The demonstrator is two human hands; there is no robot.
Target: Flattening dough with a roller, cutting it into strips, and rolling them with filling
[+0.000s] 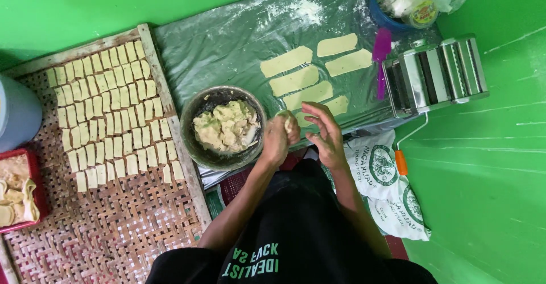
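My left hand [277,139] is closed around a small lump of pale dough [288,122], just right of a metal bowl [196,147] that holds more lumpy dough [226,127]. My right hand [325,134] hovers beside it with fingers spread, palm toward the lump, holding nothing. Several flat dough strips [294,80] lie on the plastic-covered work surface [222,45] beyond my hands.
A woven bamboo tray [108,227] at left carries rows of small cut dough rectangles [108,119]. A hand-crank pasta roller [435,74] stands at right, a purple scraper [380,56] beside it. A blue tub [392,16] sits far right; a red basket [23,190] far left.
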